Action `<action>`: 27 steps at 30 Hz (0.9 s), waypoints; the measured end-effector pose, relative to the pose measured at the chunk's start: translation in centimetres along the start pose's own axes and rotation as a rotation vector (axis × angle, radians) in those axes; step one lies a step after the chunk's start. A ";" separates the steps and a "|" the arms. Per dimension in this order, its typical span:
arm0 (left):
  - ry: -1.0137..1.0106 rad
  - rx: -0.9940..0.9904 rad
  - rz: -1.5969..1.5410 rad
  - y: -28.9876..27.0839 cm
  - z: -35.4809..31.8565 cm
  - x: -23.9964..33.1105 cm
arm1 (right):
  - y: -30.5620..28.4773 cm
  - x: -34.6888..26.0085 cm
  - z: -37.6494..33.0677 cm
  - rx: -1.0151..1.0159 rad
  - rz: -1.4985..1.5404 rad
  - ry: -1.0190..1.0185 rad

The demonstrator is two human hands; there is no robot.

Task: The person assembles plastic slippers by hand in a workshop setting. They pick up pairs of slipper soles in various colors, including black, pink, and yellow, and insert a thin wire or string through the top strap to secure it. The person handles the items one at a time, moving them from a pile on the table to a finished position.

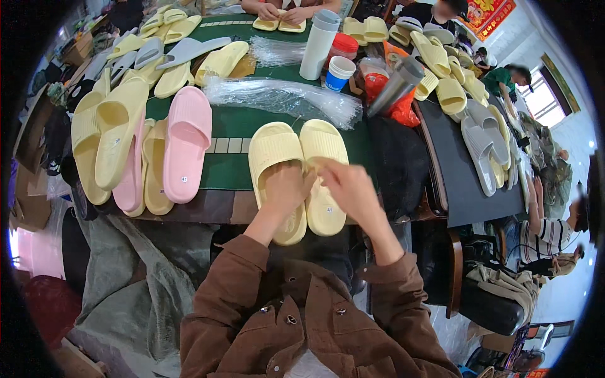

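Note:
A pair of pale yellow slide slippers lies side by side at the table's near edge, toes pointing away from me. My left hand [285, 188] reaches into the left slipper [274, 146], its fingers partly hidden under the strap and its thumb toward the gap between the two. At the inner edge of the right slipper's [326, 142] strap, my right hand [350, 186] has thumb and fingers pinched together, slightly blurred. Whatever is between those fingertips is too small to make out. A small round sticker marks the right slipper's heel.
Pink slippers [188, 145] and yellow slippers [116, 142] stand on the left. Bundles of clear plastic strips [283, 97] lie beyond the pair. A white tumbler [319, 47], a blue-and-white cup [340, 72] and a steel flask [397, 85] stand behind. Across the table, a person's hands [283, 14] handle slippers.

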State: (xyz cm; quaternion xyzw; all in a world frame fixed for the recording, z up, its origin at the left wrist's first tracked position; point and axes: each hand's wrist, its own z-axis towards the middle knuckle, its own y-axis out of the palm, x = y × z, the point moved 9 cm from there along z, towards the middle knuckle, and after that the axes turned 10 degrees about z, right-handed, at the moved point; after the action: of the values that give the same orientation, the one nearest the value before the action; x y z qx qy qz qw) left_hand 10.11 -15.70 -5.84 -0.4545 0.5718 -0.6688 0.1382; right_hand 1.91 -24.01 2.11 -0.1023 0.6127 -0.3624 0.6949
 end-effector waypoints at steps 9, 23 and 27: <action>0.149 0.294 0.021 -1.2 -0.3 0.7 | 1.1 6.5 12.6 0.039 -0.270 -0.094; 0.084 0.179 -0.102 -0.8 -0.1 -0.1 | 2.8 9.3 13.8 0.099 0.569 0.168; 0.052 0.118 -0.107 -0.9 -0.3 -0.1 | 3.1 7.5 13.4 0.024 0.516 0.160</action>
State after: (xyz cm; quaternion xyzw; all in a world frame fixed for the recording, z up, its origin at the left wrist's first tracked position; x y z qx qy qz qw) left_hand 10.27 -15.15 -5.03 -0.4582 0.5096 -0.7193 0.1139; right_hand 15.39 -30.54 -2.48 0.0947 0.6670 -0.1874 0.7149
